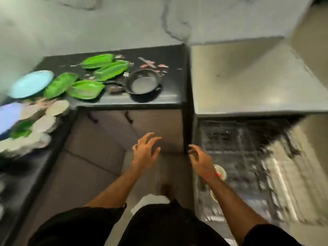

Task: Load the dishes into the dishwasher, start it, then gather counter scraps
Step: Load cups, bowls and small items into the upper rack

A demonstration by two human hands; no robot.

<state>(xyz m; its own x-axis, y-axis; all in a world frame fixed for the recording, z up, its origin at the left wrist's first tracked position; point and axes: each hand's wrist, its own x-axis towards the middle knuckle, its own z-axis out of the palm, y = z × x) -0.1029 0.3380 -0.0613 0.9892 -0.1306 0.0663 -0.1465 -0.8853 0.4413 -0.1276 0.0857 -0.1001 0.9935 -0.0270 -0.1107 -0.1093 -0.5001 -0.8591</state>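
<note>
The dishwasher (248, 107) on the right stands open with its wire rack (239, 151) pulled out; a pale bowl (221, 172) sits in the rack near my right wrist. My right hand (198, 157) hovers at the rack's left edge, fingers loosely curled, holding nothing. My left hand (146, 150) is spread in the air in front of the cabinet, empty. On the black counter (168, 96) lie several green leaf-shaped plates (85, 89), a black frying pan (144, 82), a light blue plate (31, 83) and pink food scraps (156, 65).
A stack of pale small plates (44, 121) and more dishes crowd the counter's left wing. A knife (147, 62) lies among the scraps at the back. Grey cabinet doors (110, 128) stand below the counter. The view is motion-blurred.
</note>
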